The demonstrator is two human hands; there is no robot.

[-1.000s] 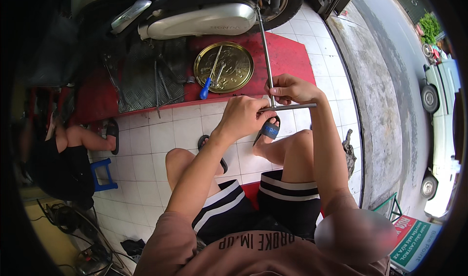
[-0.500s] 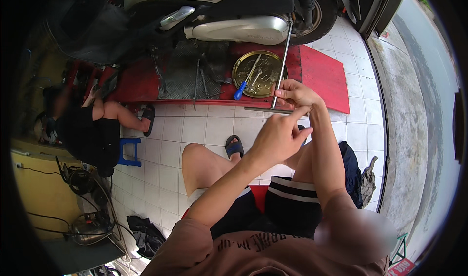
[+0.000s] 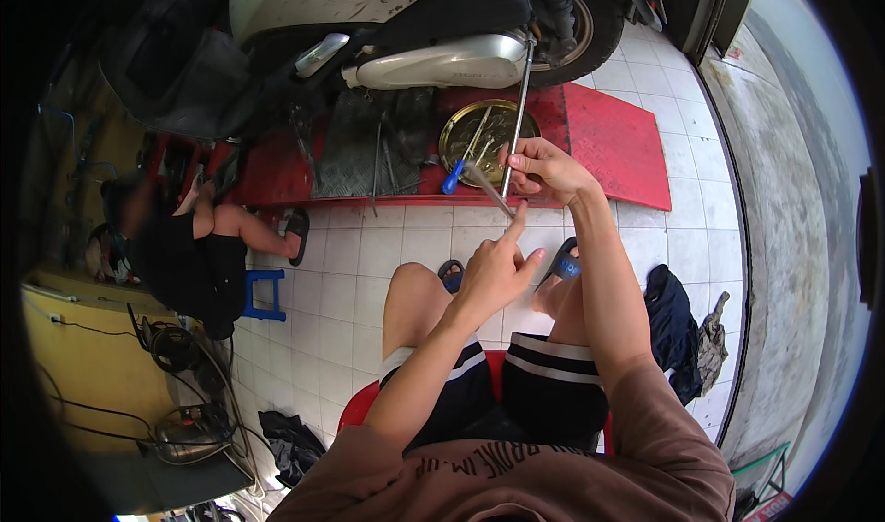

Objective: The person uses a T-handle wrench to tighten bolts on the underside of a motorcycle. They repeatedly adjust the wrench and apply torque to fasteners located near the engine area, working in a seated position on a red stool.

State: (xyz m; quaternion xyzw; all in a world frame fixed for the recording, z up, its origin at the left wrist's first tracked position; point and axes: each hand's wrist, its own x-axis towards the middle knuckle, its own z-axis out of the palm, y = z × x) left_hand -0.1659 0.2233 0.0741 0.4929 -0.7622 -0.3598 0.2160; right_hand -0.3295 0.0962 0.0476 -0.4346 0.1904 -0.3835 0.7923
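My right hand (image 3: 544, 167) is closed around the shaft of a long steel T-handle wrench (image 3: 520, 97). The shaft reaches up to the rear of the scooter's silver engine cover (image 3: 433, 68). Just below that hand, the blurred crossbar (image 3: 489, 186) lies at a slant. My left hand (image 3: 493, 268) is open at the crossbar's lower end, index finger extended to it, thumb apart. Behind the wrench, a brass-coloured round tray (image 3: 447, 131) holds small metal parts, with a blue-handled screwdriver (image 3: 453, 179) across its rim.
The scooter's rear wheel (image 3: 590, 61) stands above a red platform (image 3: 618, 153) holding several tools. At left sit another person (image 3: 184, 245), a blue stool (image 3: 267, 296) and coiled cables (image 3: 171, 338). Dark cloths (image 3: 673, 328) lie at right beside the doorway's concrete strip (image 3: 765, 245).
My left hand came off the crossbar, moved down, and now points a finger at its end. The crossbar swung from level to a steep slant. My right hand stays on the shaft.
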